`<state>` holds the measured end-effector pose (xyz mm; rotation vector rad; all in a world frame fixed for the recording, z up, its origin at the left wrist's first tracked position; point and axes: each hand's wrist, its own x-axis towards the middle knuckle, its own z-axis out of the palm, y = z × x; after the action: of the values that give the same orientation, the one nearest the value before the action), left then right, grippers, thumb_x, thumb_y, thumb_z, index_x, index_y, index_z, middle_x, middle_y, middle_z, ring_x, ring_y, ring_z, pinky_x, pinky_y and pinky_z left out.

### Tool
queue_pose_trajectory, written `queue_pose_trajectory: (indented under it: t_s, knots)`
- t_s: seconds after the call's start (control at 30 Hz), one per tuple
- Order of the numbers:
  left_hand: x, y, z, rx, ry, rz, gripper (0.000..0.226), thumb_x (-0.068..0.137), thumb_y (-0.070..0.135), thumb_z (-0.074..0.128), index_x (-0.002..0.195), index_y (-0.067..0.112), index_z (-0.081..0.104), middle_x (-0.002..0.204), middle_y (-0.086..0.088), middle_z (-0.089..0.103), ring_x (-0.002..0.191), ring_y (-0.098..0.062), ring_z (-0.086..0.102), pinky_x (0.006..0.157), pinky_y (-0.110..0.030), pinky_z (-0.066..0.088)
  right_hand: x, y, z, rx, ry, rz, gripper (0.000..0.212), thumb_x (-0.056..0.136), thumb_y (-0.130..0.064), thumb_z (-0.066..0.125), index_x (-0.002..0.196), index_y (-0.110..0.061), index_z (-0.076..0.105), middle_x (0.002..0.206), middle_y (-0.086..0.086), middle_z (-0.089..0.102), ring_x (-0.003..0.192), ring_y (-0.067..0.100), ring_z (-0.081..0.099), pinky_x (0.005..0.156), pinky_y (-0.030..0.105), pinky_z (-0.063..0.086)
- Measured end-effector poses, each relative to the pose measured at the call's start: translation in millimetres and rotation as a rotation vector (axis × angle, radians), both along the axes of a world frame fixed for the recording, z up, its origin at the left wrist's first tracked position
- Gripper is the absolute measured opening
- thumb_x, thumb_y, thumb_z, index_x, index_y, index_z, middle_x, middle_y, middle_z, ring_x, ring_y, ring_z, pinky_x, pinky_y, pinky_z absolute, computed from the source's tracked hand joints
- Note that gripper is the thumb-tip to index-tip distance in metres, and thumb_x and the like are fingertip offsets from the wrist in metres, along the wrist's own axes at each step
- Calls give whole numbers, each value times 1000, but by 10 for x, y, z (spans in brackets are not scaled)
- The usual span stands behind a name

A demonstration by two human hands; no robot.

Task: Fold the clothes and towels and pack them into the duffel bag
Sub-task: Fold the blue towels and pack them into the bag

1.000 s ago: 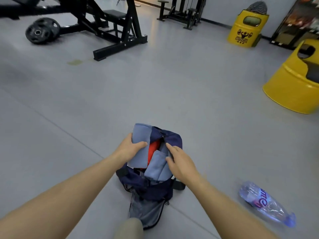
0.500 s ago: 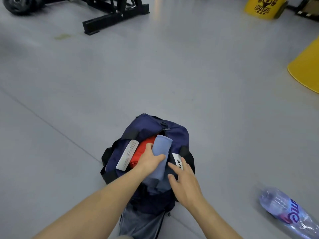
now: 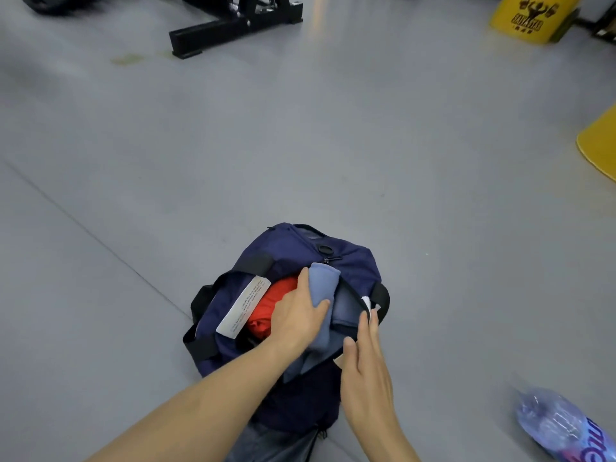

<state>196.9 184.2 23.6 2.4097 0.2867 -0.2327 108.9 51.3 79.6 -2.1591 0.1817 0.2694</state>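
The blue towel (image 3: 325, 283) is gripped by the left hand (image 3: 296, 317) in the mouth of the duffel bag (image 3: 286, 248) on the floor (image 3: 333, 145), beside a red garment (image 3: 271, 305), while the bag's rim is touched by the straight-fingered right hand (image 3: 366, 378). The rim should be held back and the towel pressed down level. The bag's depth is hidden by cloth, and the water bottle (image 3: 563, 425) is cut off by the frame.

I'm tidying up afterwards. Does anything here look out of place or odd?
A plastic bottle lies on its side on the floor, right of the duffel bag and apart from it. The blue towel, gripped by the left hand, pokes out of the bag's opening.
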Motion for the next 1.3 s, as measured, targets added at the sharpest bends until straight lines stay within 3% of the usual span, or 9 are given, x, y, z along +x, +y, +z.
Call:
queue_pose_trajectory:
  t_s: [0.07, 0.23, 0.47, 0.6, 0.7, 0.87, 1.1, 1.23, 1.3]
  knots:
    - [105, -41, 23, 56, 68, -10, 73, 94, 45, 50, 155, 20, 18, 120, -14, 64, 106, -36, 62, 88, -43, 49, -32, -22, 31, 10, -13, -2, 55, 108, -25, 30, 155, -39, 5, 154, -37, -11, 109, -45, 19, 79, -9, 28]
    - [332, -198, 42, -20, 125, -76, 38, 87, 44, 57, 111, 17, 45, 109, -12, 66, 101, -39, 62, 87, -44, 49, -56, -127, -51, 8, -100, 25, 56, 108, -28, 32, 154, -45, 5, 154, -44, -6, 130, -33, 9, 92, -5, 30]
    - [554, -151, -178, -366, -21, 13, 29, 90, 42, 52, 117, 32, 51, 115, -4, 68, 109, -35, 62, 94, -45, 49, -123, -192, -261, -63, -122, 144, 56, 107, -24, 34, 150, -43, 3, 156, -36, -9, 143, -18, -7, 118, 11, 9]
    - [548, -165, -342, -23, 60, -125, 43, 103, 40, 39, 137, 13, 41, 122, -22, 65, 108, -45, 60, 88, -44, 47, -192, -188, -404, -109, -76, 152, 64, 105, -31, 38, 156, -33, -1, 156, -32, -17, 143, -15, -18, 112, 4, -3]
    - [436, -160, -263, 84, -59, -115, 46, 103, 39, 36, 138, 10, 39, 123, -20, 63, 103, -39, 61, 87, -43, 47, -235, -160, -432, -162, -101, 204, 72, 98, -43, 37, 156, -35, -5, 156, -29, -27, 144, -10, -23, 119, 14, 8]
    - [-101, 65, -146, 2, -144, -201, 68, 102, 56, 32, 160, 27, 14, 164, -1, 26, 144, -20, 36, 114, -34, 35, -257, -126, -311, -162, 39, 154, 62, 104, -34, 45, 157, -36, 14, 156, -17, -32, 150, 2, -13, 113, 11, 13]
    - [-456, 170, -228, 200, -204, -417, 58, 106, 43, 30, 159, 36, 8, 168, -10, 7, 131, -24, 51, 101, -29, 47, -325, -33, -208, -120, 90, 77, 73, 102, -31, 48, 160, -24, 6, 162, -20, -19, 147, 7, 27, 106, 15, 32]
    - [-313, 184, -539, 430, -88, -618, 76, 97, 54, -13, 160, 20, 13, 167, -17, 0, 155, -34, 0, 120, -39, 26, -309, -102, -274, -130, 53, 114, 74, 102, -28, 48, 160, -26, 3, 164, -18, -15, 152, 5, 10, 112, 16, 26]
    - [-276, 185, -543, 441, -83, -587, 77, 96, 58, 0, 160, 18, 14, 165, -24, 5, 154, -34, 12, 120, -39, 28, -309, -165, -333, -165, 60, 163, 72, 103, -27, 46, 160, -24, 3, 164, -17, -14, 153, 6, 1, 117, 20, 20]
